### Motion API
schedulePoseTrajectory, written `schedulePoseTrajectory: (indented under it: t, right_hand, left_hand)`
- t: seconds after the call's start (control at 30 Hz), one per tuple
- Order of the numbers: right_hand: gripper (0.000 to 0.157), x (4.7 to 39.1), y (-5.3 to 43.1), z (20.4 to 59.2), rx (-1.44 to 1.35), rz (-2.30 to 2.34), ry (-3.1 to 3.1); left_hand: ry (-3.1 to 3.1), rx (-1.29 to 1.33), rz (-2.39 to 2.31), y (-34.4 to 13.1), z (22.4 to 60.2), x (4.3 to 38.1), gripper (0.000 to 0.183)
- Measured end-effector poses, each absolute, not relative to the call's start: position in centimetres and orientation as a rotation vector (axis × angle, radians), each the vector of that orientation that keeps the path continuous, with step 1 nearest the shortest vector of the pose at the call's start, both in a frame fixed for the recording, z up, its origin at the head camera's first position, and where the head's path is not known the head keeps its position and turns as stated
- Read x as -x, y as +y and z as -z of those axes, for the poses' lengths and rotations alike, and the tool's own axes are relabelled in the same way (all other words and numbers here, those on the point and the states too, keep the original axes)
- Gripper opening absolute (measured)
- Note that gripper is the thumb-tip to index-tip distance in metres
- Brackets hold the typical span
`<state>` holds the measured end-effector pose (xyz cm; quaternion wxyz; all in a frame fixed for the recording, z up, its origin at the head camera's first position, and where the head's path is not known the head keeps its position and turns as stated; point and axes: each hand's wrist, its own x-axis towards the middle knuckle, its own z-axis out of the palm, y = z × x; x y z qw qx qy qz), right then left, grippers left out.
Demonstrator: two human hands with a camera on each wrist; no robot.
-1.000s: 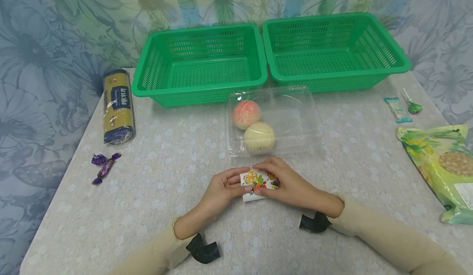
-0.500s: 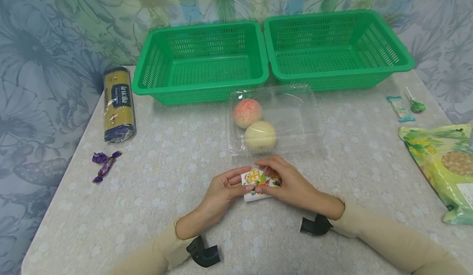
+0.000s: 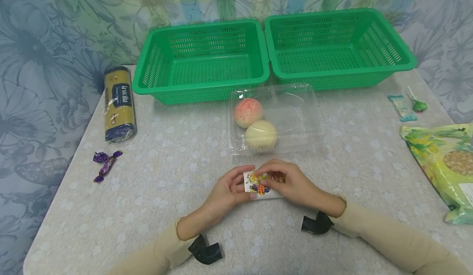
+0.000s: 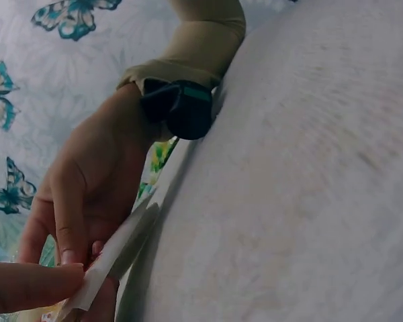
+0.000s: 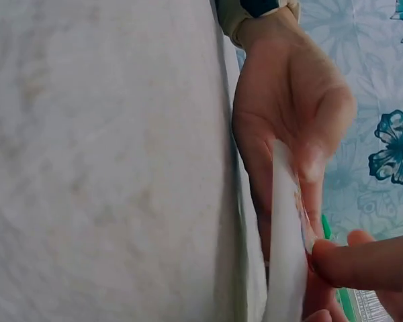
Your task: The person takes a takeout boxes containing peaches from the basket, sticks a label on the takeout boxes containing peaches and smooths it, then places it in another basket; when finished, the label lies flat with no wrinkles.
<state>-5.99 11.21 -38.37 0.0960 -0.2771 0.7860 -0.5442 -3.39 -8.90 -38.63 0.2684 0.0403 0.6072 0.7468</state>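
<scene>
a white fruit-printed card (image 3: 259,190) lies between the person's two hands, touching both. the left hand (image 3: 224,191) is at its nine o'clock, pinching that edge, thumb over the printed face. the right hand (image 3: 293,182) is at three o'clock, fingers curled, thumb and index finger narrowed onto the card. near its twelve o'clock, a clear container (image 3: 293,121) holds two round fruits (image 3: 248,113).

White card (image 3: 260,190), colourful fruit print facing up, gripped at 9 o'clock by left hand (image 3: 223,189), at 3 o'clock by right hand (image 3: 293,182).
</scene>
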Motion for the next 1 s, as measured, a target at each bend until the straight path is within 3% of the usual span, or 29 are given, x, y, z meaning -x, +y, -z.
schedulePoseTrajectory:
  t: [0.17,1.0]
  right_hand:
    - [0.022,6.2,11.4,38.2,0.83,1.581,2.23]
    - [0.032,7.1,12.3,37.5,0.799,1.668,1.886]
  left_hand:
    - [1.646,-0.216,-1.988,-8.9,38.7,3.3,0.064]
    - [1.547,-0.276,-1.972,-9.3,38.5,3.4,0.068]
